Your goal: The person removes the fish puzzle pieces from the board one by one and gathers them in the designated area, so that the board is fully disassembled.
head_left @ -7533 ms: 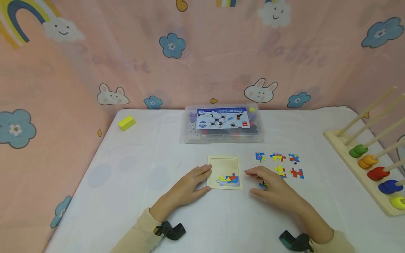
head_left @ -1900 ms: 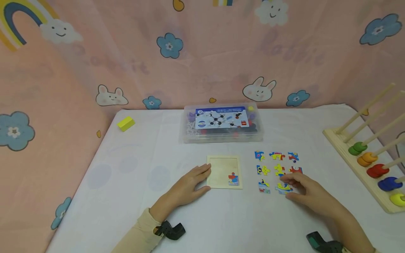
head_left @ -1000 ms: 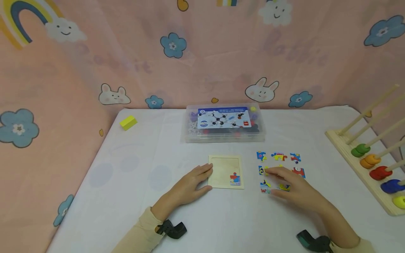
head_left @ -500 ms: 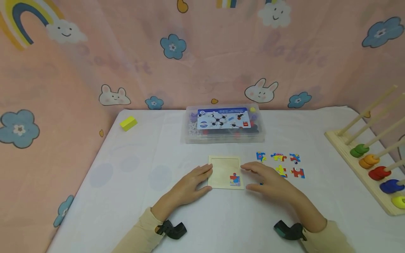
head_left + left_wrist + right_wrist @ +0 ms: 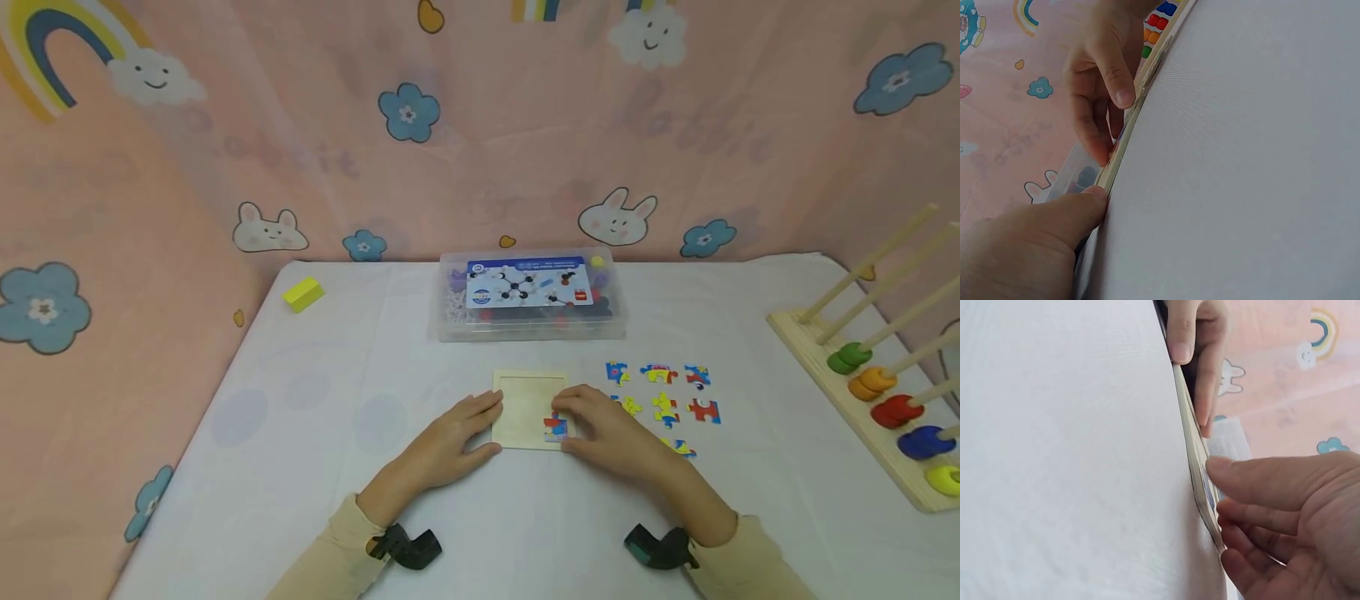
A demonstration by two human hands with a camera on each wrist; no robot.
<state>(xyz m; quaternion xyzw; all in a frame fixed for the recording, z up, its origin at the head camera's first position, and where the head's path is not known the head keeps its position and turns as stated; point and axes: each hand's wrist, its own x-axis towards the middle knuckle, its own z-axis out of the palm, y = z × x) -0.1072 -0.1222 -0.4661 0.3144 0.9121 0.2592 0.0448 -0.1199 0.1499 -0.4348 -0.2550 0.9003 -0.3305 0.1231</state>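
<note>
A shallow wooden puzzle tray (image 5: 519,404) lies on the white table. One red and blue jigsaw piece (image 5: 555,428) sits flat in its lower right corner. My left hand (image 5: 442,442) rests along the tray's left side with fingers fairly straight, its thumb touching the rim, also seen in the left wrist view. My right hand (image 5: 618,437) is over the tray's right side. Its index finger reaches the piece's top and its thumb is by the lower right rim. The right wrist view shows this thumb (image 5: 1229,475) apart from the fingertips; no firm pinch shows.
Several loose jigsaw pieces (image 5: 664,408) lie in rows right of the tray, some partly hidden by my right hand. Behind stands a clear plastic box (image 5: 525,325) of molecule model parts. A yellow block (image 5: 303,294) is far left. A wooden peg rack (image 5: 810,367) with coloured beads stands right.
Earlier, more pieces lay in the tray's bottom row; now one remains there. My right hand moved left from the loose pieces to the tray. My left hand stays put.
</note>
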